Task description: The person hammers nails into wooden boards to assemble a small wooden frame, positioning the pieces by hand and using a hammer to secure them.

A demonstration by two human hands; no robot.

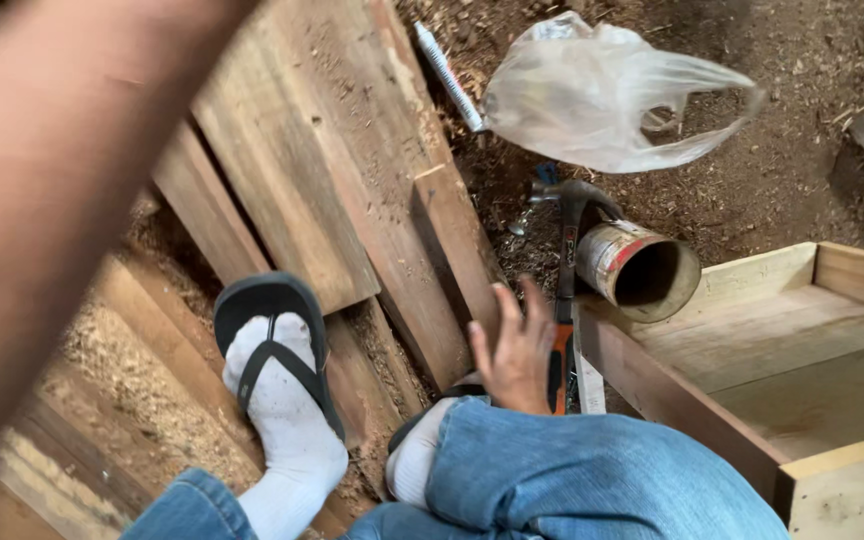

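Hammer [564,300] with a dark claw head and an orange-and-black handle lies on the sawdust-strewn ground [752,190], its head pointing away from the person and its handle running back toward a knee in blue jeans [592,470]. One hand [514,350] hovers just beside the handle with the fingers spread and the palm open, gripping nothing; whether it touches the handle cannot be told, and it reads as the right hand, though that is not certain. A blurred bare forearm [62,190] sweeps across the upper left corner of the view, its hand out of sight. A rusty tin can [640,268] lies on its side right beside the hammer's head, its open mouth turned toward the corner of a pale wooden box [782,350] that fills the lower right. Beyond the can, a crumpled clear plastic bag [602,90] rests on the dirt, and a thin white tube [449,76] lies just beside it against the edge of the boards. Weathered wooden planks [332,170] are stacked at a slant across the middle and left, with sawdust piled between them. A foot in a white sock and a black flip-flop [277,370] stands on the planks, and a second socked foot [422,455] shows just under the knee.
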